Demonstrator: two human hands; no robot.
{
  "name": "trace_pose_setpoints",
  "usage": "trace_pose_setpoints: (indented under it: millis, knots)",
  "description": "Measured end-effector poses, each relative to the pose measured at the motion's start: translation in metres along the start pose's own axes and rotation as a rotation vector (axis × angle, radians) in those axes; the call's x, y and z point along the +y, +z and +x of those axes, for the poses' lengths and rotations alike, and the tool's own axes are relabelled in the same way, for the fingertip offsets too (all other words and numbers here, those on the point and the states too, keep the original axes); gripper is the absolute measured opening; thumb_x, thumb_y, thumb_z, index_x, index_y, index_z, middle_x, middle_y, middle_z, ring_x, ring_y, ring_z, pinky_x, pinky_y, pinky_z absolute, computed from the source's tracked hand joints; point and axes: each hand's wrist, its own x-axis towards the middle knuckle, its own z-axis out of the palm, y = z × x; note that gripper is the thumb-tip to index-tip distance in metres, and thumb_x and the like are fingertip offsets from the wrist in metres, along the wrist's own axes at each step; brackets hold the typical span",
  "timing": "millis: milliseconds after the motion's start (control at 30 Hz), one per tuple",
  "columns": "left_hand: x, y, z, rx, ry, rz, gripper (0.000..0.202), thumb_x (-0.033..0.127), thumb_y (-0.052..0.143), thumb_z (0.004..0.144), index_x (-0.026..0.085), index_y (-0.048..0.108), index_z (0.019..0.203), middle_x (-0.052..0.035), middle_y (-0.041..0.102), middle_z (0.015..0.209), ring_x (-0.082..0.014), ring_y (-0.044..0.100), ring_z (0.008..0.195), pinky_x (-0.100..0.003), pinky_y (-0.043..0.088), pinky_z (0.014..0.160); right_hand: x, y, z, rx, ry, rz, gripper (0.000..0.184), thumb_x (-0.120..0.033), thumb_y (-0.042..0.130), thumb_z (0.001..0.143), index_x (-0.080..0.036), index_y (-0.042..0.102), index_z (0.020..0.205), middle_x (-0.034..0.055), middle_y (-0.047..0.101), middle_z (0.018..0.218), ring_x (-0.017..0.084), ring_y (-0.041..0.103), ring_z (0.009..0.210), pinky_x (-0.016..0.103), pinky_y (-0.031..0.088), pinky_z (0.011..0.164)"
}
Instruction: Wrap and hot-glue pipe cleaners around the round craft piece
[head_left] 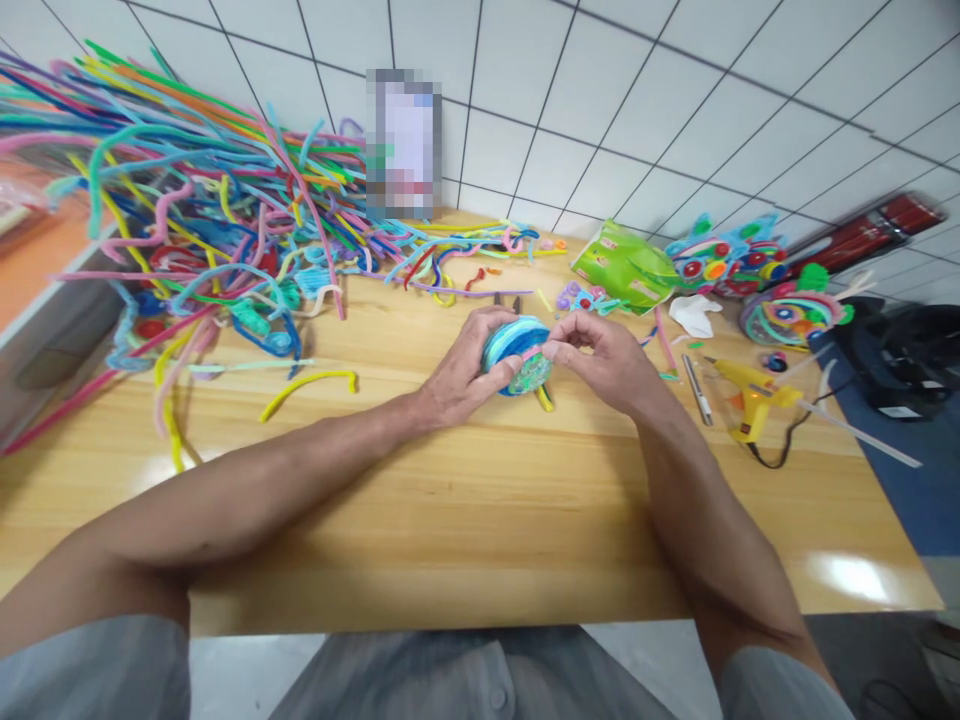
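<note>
My left hand (474, 368) is wrapped round the left side of a rounded craft piece (517, 340), covered in rows of blue and turquoise pipe cleaner with a speckled green part facing me. My left thumb lies across its front. On the right, the thumb and fingers of my right hand (589, 350) pinch a short pink pipe cleaner (534, 352) against the front of the piece. A yellow pipe cleaner end (544, 398) shows below it. Behind the piece, two dark tips of a tool (508, 301) poke out; the rest is hidden.
A large heap of coloured pipe cleaners (225, 220) fills the left and back. A green tissue pack (626, 268), decorated pipe-cleaner figures (724, 265), a pen (697, 390) and a yellow glue gun (757, 398) with a cord lie to the right. A tiled wall (562, 100) rises behind.
</note>
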Motion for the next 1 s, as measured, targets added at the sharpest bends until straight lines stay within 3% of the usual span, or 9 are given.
trace_pose_setpoints:
  millis: [167,400,1000]
  knots:
    - [0.000,0.000,0.000,0.015,-0.003,-0.012,0.051,0.055,0.057,0.111,0.026,0.046,0.151,-0.0159,0.055,0.151,-0.0320,0.055,0.145,-0.055,0.050,0.125,-0.002,0.001,0.000,0.059,-0.021,-0.033,0.020,-0.042,0.077,0.087,-0.025,0.068,0.086,0.0018,0.073,0.086,0.020,0.062,0.080,0.035,0.050,0.075]
    - [-0.001,0.001,0.000,0.019,0.017,-0.008,0.050,0.053,0.058,0.110,0.026,0.046,0.151,-0.0157,0.056,0.149,-0.0325,0.057,0.142,-0.055,0.051,0.123,-0.015,0.002,-0.006,0.122,-0.205,-0.161,0.011,-0.032,0.070,0.092,-0.028,0.067,0.083,0.0033,0.072,0.088,0.025,0.065,0.089,0.042,0.052,0.089]
    - [-0.003,0.000,0.001,0.016,0.021,0.016,0.052,0.056,0.057,0.110,0.024,0.047,0.150,-0.0163,0.058,0.148,-0.0324,0.057,0.142,-0.054,0.050,0.123,-0.005,0.011,-0.009,0.187,-0.460,-0.228,0.017,-0.022,0.060,0.099,-0.026,0.061,0.083,0.0013,0.067,0.084,0.021,0.064,0.082,0.038,0.048,0.076]
